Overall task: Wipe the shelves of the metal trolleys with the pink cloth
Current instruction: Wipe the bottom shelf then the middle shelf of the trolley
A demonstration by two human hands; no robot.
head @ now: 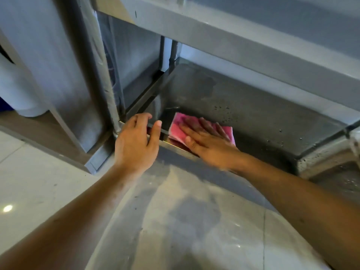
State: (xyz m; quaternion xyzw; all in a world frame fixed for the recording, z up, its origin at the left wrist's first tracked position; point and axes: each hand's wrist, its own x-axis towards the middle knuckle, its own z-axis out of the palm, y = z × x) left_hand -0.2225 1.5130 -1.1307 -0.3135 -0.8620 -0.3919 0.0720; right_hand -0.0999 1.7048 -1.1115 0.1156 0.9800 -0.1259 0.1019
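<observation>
Right hand [209, 146] lies flat, fingers spread, pressing the folded pink cloth [180, 126] onto the wet grey metal bottom shelf [253, 110]. Left hand [136, 145] curls round the shelf's front corner edge.

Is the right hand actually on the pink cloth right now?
Touching. The head view shows the right hand lying flat, fingers spread, on the pink cloth on the lower shelf.

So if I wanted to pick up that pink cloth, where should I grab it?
Probably the far left corner of the pink cloth, coming from above. It lies flat on the lower shelf, and the right hand presses flat over the rest, so that bare corner is the free part to pinch.
</observation>
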